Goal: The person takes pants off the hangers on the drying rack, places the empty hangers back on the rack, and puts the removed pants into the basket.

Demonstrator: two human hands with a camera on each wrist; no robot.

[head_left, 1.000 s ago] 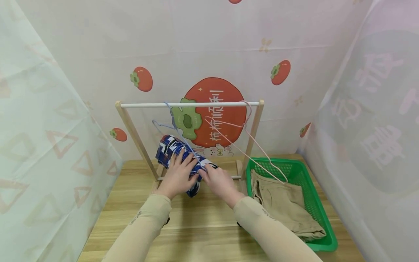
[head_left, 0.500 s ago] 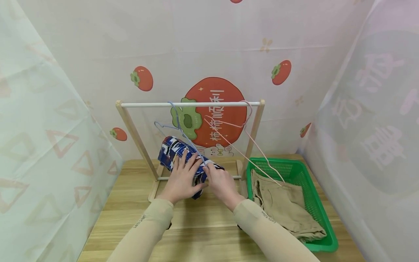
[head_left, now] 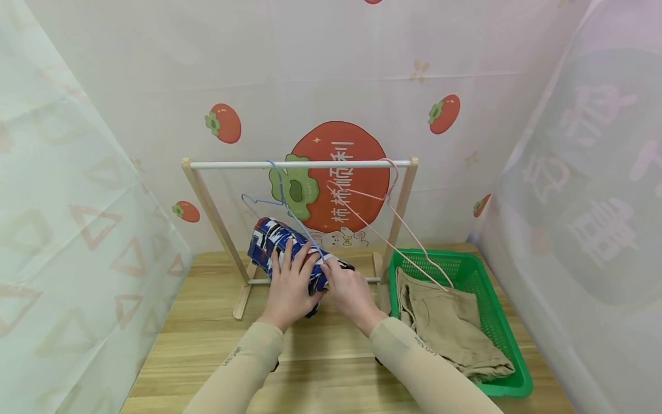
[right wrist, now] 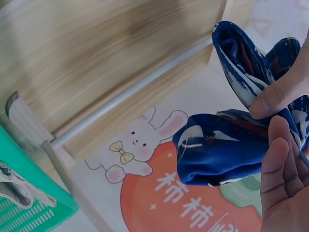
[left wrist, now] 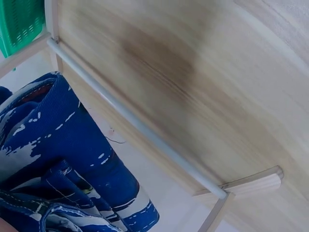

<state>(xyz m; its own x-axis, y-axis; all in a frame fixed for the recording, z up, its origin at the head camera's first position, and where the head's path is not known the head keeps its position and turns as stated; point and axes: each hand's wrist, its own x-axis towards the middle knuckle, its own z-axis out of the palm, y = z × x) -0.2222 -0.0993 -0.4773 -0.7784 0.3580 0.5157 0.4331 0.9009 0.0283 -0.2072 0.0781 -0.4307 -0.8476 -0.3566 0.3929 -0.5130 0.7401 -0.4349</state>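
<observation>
Folded blue, white and black patterned pants hang over a blue hanger hooked on the rack's top bar. My left hand grips the pants from the front, fingers spread over the cloth and thumb toward the right. Beside it, my right hand pinches the lower end of the hanger at the cloth's edge. In the right wrist view a thumb presses the folded pants. The left wrist view shows the pants up close, with only a sliver of hand at the corner.
The wooden rack's white bar spans the back of the table. A pink hanger hangs at its right, its lower end over a green basket holding tan pants. Printed cloth walls stand around.
The hanger and pants have shifted slightly right along the bar. My left hand has moved a little right over the pants, and my right hand has moved with the hanger.
</observation>
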